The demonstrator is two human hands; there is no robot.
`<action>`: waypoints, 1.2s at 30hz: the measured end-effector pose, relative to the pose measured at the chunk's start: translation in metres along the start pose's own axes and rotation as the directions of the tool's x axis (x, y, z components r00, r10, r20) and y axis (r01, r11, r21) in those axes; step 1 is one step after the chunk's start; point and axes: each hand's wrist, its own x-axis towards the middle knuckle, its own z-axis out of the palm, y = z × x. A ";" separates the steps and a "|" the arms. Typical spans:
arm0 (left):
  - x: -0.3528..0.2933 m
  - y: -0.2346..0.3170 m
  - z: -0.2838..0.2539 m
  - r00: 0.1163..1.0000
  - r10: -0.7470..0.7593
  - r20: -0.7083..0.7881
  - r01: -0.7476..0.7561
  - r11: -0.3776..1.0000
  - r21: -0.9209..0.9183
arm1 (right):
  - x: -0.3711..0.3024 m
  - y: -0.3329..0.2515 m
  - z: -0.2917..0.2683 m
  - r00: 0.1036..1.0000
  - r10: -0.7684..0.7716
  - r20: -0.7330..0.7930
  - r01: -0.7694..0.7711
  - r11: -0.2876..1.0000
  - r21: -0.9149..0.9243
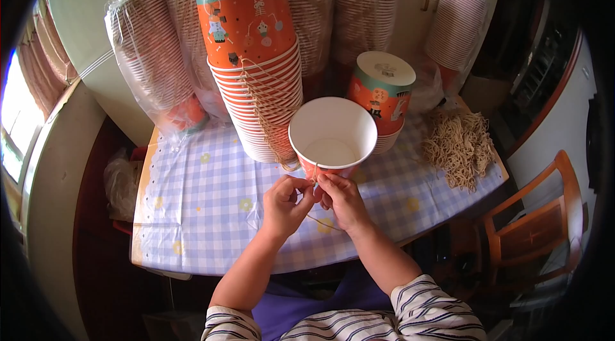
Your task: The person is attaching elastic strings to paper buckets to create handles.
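Observation:
An upright paper bucket [333, 128], white inside and orange outside, stands open in front of me on the table. A thin tan string [324, 223] comes from its near side just under the rim, and a loose end trails below my fingers. My left hand [288, 203] pinches the string close to the bucket's wall. Beside it, my right hand [343, 200] pinches the same string, with the fingertips of both hands almost touching. The exact knot or loop between the fingers is too small to make out.
A tall stack of orange paper buckets [253, 94] with strings hanging down its side stands left of centre. Upside-down buckets [382, 94] stand behind right. A pile of tan strings [462, 149] lies at the table's right. Plastic-wrapped bucket stacks [150, 52] line the back; a wooden chair [532, 232] stands right.

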 end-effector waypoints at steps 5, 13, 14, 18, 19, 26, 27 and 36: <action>-0.003 -0.007 -0.001 0.980 -0.184 0.079 0.196 0.962 -0.191 | 0.003 0.003 0.003 0.999 -0.009 -0.036 0.009 1.000 -0.003; -0.001 -0.010 -0.002 0.932 -0.335 0.136 0.361 0.873 -0.327 | 0.002 0.008 0.001 0.988 -0.115 -0.105 0.109 0.993 -0.055; -0.001 -0.011 -0.001 0.936 -0.333 0.116 0.353 0.873 -0.337 | 0.002 0.008 0.001 0.988 -0.114 -0.104 0.109 0.993 -0.054; 0.000 -0.013 -0.002 0.934 -0.340 0.107 0.354 0.856 -0.377 | 0.000 0.009 -0.004 0.979 -0.181 -0.094 0.166 0.976 -0.141; 0.001 -0.013 -0.002 0.934 -0.339 0.108 0.354 0.856 -0.376 | 0.000 0.009 -0.007 0.981 -0.174 -0.081 0.160 0.975 -0.154; 0.003 -0.013 -0.004 0.924 -0.340 0.176 0.383 0.808 -0.448 | -0.002 0.008 -0.009 0.979 -0.185 -0.088 0.173 0.977 -0.127; 0.003 -0.014 -0.004 0.925 -0.335 0.181 0.381 0.807 -0.452 | -0.002 0.007 -0.009 0.976 -0.198 -0.092 0.183 0.971 -0.154; 0.007 -0.006 -0.004 0.926 -0.309 0.216 0.377 0.745 -0.550 | -0.003 0.006 -0.007 0.957 -0.270 -0.110 0.240 0.944 -0.227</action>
